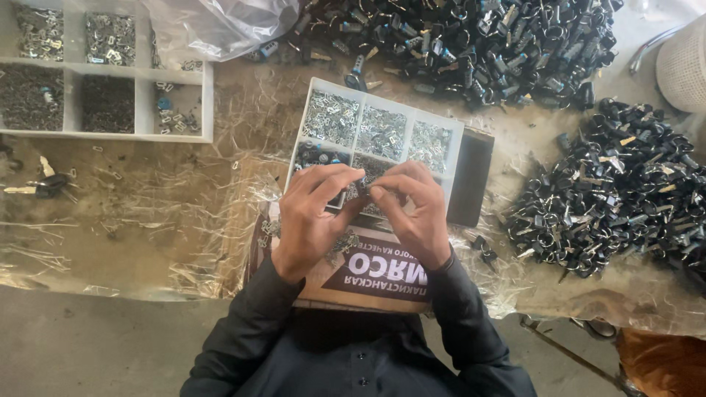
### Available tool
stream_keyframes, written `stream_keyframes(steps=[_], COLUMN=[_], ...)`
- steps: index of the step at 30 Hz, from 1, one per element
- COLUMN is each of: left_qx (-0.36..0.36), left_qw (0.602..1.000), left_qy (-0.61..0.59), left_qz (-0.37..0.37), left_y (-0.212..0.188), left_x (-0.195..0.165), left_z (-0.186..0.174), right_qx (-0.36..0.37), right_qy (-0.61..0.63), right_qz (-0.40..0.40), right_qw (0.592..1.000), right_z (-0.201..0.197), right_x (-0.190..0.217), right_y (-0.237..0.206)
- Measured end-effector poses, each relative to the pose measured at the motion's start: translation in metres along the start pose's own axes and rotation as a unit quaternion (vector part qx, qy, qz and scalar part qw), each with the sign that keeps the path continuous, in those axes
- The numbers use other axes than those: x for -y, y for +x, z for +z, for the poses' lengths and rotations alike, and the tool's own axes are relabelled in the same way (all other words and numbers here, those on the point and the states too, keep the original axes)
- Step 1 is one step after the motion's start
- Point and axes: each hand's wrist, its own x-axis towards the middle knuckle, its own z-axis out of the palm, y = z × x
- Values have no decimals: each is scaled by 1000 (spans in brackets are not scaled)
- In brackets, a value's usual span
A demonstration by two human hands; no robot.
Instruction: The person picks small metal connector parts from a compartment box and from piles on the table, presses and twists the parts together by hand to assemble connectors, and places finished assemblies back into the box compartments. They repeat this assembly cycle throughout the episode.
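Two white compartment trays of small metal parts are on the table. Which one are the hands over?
The smaller white tray at centre, propped on the cardboard box; the larger one sits untouched at far left.

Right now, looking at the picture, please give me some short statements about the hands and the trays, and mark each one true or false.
1. Both hands, left hand and right hand, meet over the near tray. True.
2. The near tray holds only black parts. False: mostly small silvery metal parts.
3. A second tray lies at the far left. True.
4. The piles of black parts lie to the left of the hands. False: they lie to the right and far ahead.
5. The hands are wide apart. False: the fingertips are close together.
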Motion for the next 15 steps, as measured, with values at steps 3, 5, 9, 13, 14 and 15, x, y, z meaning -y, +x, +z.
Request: stream_keyframes(steps=[3, 5, 9, 13, 14, 15], left_qx=[-1, 1, 3, 3, 2, 1], left_qw=[1000, 1000, 1000, 999, 999, 999], left_qy=[1, 4, 3, 9, 13, 17], left_qz=[4, 8, 15, 31, 40, 49], left_y=[0, -1, -1, -2, -2, -3], left_x=[0, 0, 0, 1, 1, 2], left_z=[0, 0, 0, 0, 0, 1], right_qx=[4, 3, 5, -4, -9, -11], right_qy=[2, 6, 32, 44, 42, 41], right_qz=[4, 5, 30, 39, 46, 54], right_qw=[1000, 1000, 999, 998, 998, 998], right_z=[1, 1, 1, 3, 4, 6], right_x=[-2, -3, -4, -6, -6, -6], right_y=[-1, -1, -2, -4, -5, -6])
